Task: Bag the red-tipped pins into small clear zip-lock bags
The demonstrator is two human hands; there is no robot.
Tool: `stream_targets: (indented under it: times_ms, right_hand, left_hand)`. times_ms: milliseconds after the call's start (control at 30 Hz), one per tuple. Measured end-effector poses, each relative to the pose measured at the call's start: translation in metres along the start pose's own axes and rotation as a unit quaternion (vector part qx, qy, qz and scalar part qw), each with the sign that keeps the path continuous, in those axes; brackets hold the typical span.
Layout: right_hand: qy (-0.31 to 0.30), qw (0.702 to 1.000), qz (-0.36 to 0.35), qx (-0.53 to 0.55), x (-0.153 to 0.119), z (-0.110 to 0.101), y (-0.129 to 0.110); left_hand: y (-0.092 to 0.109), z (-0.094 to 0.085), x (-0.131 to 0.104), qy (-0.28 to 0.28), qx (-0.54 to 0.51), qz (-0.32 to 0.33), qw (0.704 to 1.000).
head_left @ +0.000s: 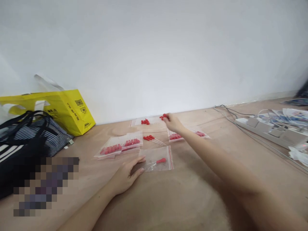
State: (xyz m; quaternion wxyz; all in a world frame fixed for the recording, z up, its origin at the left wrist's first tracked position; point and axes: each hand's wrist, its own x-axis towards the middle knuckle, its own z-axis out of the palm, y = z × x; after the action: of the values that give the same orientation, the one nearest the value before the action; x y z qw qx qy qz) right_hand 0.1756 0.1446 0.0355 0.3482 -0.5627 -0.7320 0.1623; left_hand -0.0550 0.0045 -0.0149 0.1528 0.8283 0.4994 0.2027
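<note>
My left hand (127, 175) rests at the left edge of a clear zip bag (166, 150), fingers apart. Inside that bag lies one dropper (160, 160) with a red bulb and a thin clear stem. Reaching to the back, my right hand (172, 122) has its fingers closed on red-bulbed droppers (164, 115); how many is unclear. Beside it, a bag at the back (152, 119) carries more red bulbs (145, 122). Between my hands lie 3 loose droppers (149, 137), their stems pointing right.
Filled zip bags (112, 148) overlap on the left; others (175, 136) lie under my right forearm. A yellow bag (79, 112) and a black striped bag (53, 138) stand at left. On the right are a power strip (267, 130), cables (231, 118) and printed packets (291, 116).
</note>
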Motion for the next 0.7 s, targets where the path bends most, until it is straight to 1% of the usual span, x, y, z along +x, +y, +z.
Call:
stream_targets:
  times_ms: [33, 67, 100, 167, 233, 300, 400, 500, 567, 700]
  right_hand:
    - [0.051, 0.993, 0.010, 0.103, -0.008, -0.010, 0.007]
    - [0.090, 0.978, 0.026, 0.186, -0.018, -0.017, 0.014]
    - [0.114, 0.961, 0.040, 0.247, -0.029, -0.022, 0.021]
    - [0.151, 0.932, 0.069, 0.323, -0.054, -0.024, 0.035]
    - [0.169, 0.914, 0.087, 0.360, -0.074, -0.018, 0.047]
    - [0.173, 0.904, 0.097, 0.379, -0.087, -0.008, 0.054]
    - [0.166, 0.898, 0.109, 0.393, -0.093, 0.004, 0.057]
    - [0.154, 0.891, 0.132, 0.405, -0.094, 0.013, 0.052]
    - [0.141, 0.880, 0.153, 0.426, -0.096, 0.018, 0.048]
    - [0.114, 0.857, 0.173, 0.472, -0.101, 0.019, 0.039]
  left_hand:
    - [0.001, 0.000, 0.000, 0.001, 0.003, -0.001, 1.000]
    - [0.002, -0.001, 0.001, 0.002, 0.005, -0.001, 1.000]
    - [0.003, -0.001, 0.001, 0.005, 0.006, -0.003, 1.000]
    - [0.005, -0.001, 0.002, 0.008, 0.006, -0.004, 1.000]
    - [0.006, -0.001, 0.003, 0.009, 0.007, -0.006, 1.000]
    - [0.007, -0.001, 0.003, 0.007, 0.008, -0.007, 1.000]
    - [0.007, -0.001, 0.002, 0.006, 0.006, -0.007, 1.000]
    - [0.006, 0.000, 0.003, 0.006, 0.004, -0.007, 1.000]
    - [0.005, 0.000, 0.003, 0.007, 0.010, -0.011, 1.000]
    - [0.004, 0.000, 0.005, 0.010, 0.020, -0.013, 1.000]
